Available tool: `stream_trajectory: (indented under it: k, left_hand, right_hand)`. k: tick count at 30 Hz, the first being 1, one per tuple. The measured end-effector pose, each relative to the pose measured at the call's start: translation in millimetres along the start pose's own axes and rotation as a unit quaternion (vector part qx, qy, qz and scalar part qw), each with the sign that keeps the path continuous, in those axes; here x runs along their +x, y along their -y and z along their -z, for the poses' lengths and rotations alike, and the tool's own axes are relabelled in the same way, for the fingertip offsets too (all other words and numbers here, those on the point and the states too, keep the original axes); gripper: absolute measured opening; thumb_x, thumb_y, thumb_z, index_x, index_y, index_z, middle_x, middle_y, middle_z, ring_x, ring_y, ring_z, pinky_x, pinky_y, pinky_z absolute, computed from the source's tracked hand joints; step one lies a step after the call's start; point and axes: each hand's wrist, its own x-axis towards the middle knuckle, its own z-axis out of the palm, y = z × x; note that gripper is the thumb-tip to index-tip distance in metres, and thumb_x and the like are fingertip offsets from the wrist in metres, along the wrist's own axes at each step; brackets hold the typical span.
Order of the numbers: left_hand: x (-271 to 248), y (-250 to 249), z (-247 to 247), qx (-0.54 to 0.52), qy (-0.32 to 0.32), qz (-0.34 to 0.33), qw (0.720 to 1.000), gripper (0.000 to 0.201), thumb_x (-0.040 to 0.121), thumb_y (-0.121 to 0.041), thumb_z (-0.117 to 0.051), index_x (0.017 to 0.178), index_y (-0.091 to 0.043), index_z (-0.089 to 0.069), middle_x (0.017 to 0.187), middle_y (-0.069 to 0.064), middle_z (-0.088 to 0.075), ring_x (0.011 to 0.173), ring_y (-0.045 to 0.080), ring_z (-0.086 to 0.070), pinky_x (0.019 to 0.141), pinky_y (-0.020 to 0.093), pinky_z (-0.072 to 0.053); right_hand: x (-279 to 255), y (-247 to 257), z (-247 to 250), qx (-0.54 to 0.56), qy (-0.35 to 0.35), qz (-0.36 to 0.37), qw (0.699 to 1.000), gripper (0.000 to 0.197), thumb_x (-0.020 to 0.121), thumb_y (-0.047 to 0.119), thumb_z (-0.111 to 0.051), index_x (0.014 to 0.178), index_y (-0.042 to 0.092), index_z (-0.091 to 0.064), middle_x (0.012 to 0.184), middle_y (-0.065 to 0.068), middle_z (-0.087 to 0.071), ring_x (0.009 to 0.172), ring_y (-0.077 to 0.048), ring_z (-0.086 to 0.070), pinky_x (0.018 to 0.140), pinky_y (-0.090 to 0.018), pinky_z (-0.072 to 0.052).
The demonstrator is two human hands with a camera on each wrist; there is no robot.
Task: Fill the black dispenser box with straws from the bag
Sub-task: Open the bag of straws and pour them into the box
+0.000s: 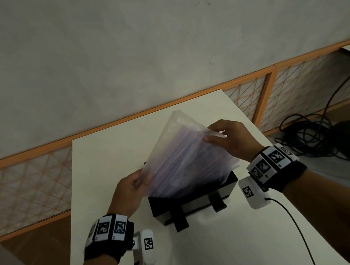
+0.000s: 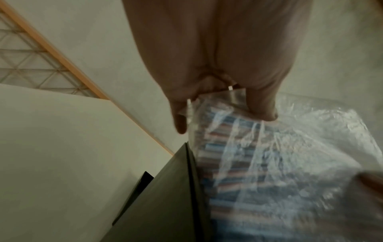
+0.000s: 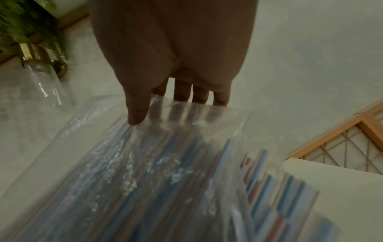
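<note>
Black wristbands (image 1: pixel 109 245) with checkered tags

Head view: looks down and forward from above and behind both hands, taking in the whole counter (image 1: pixel 109 156) and the wall beyond.

Left wrist view: sits close behind the left hand (image 2: pixel 217 68), facing along its fingers (image 2: pixel 263 109) onto the bag (image 2: pixel 290 147) just ahead.

Right wrist view: close behind the right hand (image 3: pixel 172 49), facing along the fingers (image 3: pixel 136 111).

All three share the bag and counter.
</note>
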Motion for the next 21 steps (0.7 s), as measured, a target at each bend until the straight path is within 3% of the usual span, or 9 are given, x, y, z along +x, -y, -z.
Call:
stream_trajectory:
  k: [3, 5, 7, 10, 12, 15, 17, 19, 21]
  left_hand:
    - [0, 6, 3, 0.017, -0.019, 0.004, 1.0, 0.04, 0.072, -0.045, -0.075, 0.106, -0.05, -0.054, 0.11, -0.016, -0.058, 0.101, -0.007, -0.055, 0.087, 0.021, -0.044]
    - [-1, 12, 8, 0.032, -0.035, 0.028, 0.998, 0.044, 0.067, -0.027, -0.083, 0.099, -0.038, -0.055, 0.106, -0.003, -0.059, 0.099, 0.008, -0.059, 0.082, 0.027, -0.048]
    - [-2, 17, 10, 0.046, -0.051, 0.031, 0.997, 0.027, 0.068, -0.018, -0.082, 0.086, -0.023, -0.062, 0.094, 0.002, -0.067, 0.092, 0.016, -0.064, 0.082, 0.031, -0.053]
    - [-1, 25, 8, 0.036, -0.094, -0.001, 0.995, 0.01, 0.076, -0.013, -0.075, 0.083, -0.008, -0.072, 0.091, 0.005, -0.07, 0.092, 0.023, -0.066, 0.077, 0.015, -0.053]
    - [0, 27, 6, 0.053, -0.107, -0.016, 0.993, 0.011, 0.08, -0.015, -0.071, 0.088, -0.008, -0.074, 0.099, 0.003, -0.064, 0.094, 0.021, -0.062, 0.074, 0.01, -0.049]
    - [-1, 28, 8, 0.074, -0.098, -0.004, 0.992, 0.015, 0.082, -0.014, -0.069, 0.096, -0.014, -0.073, 0.096, -0.004, -0.053, 0.079, 0.016, -0.061, 0.078, 0.032, -0.056]
    - [-3, 28, 10, 0.078, -0.1, -0.013, 0.992, 0.019, 0.077, -0.009, -0.074, 0.092, -0.02, -0.07, 0.086, -0.003, -0.061, 0.074, 0.016, -0.063, 0.072, 0.021, -0.055]
    - [-3, 23, 11, 0.078, -0.117, -0.015, 0.99, 0.022, 0.072, -0.009, -0.078, 0.076, -0.027, -0.065, 0.072, -0.002, -0.063, 0.065, 0.002, -0.059, 0.061, 0.006, -0.047]
    - [-2, 19, 11, 0.098, -0.114, -0.01, 0.989, 0.021, 0.075, -0.014, -0.076, 0.067, -0.025, -0.06, 0.069, 0.001, -0.064, 0.061, 0.003, -0.057, 0.059, 0.008, -0.045]
  right_hand:
    - [0, 1, 2, 0.006, -0.006, -0.004, 1.0, 0.016, 0.079, 0.026, -0.072, 0.087, 0.012, -0.073, 0.085, 0.002, -0.068, 0.071, 0.002, -0.058, 0.064, 0.0, -0.038]
    - [0, -3, 2, 0.008, -0.013, -0.014, 1.0, 0.018, 0.08, 0.027, -0.072, 0.087, 0.011, -0.073, 0.085, -0.001, -0.07, 0.07, 0.0, -0.06, 0.063, -0.002, -0.039]
    - [0, -5, 2, 0.003, -0.008, -0.018, 1.0, 0.022, 0.08, 0.029, -0.071, 0.093, 0.012, -0.073, 0.088, -0.001, -0.071, 0.076, -0.005, -0.062, 0.065, -0.001, -0.04]
    - [0, -1, 3, 0.014, -0.004, -0.014, 1.0, 0.024, 0.082, 0.029, -0.069, 0.1, 0.013, -0.071, 0.093, 0.003, -0.07, 0.084, -0.006, -0.062, 0.069, 0.001, -0.039]
    - [1, 4, 6, 0.027, 0.014, -0.007, 1.0, 0.022, 0.085, 0.029, -0.066, 0.101, 0.014, -0.07, 0.091, 0.005, -0.07, 0.084, -0.005, -0.062, 0.07, -0.001, -0.039]
    - [5, 7, 10, 0.034, 0.058, -0.012, 0.998, 0.021, 0.086, 0.026, -0.065, 0.104, 0.015, -0.069, 0.094, 0.006, -0.07, 0.088, -0.006, -0.064, 0.076, -0.011, -0.046]
    - [8, 6, 12, 0.019, 0.051, -0.007, 0.998, 0.014, 0.085, 0.02, -0.066, 0.096, 0.014, -0.071, 0.087, 0.008, -0.069, 0.082, -0.006, -0.065, 0.077, -0.018, -0.047]
    - [9, 4, 13, 0.036, 0.027, -0.003, 0.999, 0.008, 0.083, 0.017, -0.068, 0.09, 0.016, -0.072, 0.082, 0.013, -0.068, 0.079, -0.007, -0.065, 0.079, -0.024, -0.051]
    - [10, 4, 13, 0.058, 0.016, -0.008, 0.998, 0.006, 0.082, 0.016, -0.069, 0.085, 0.021, -0.07, 0.082, 0.014, -0.068, 0.08, -0.01, -0.066, 0.081, -0.028, -0.053]
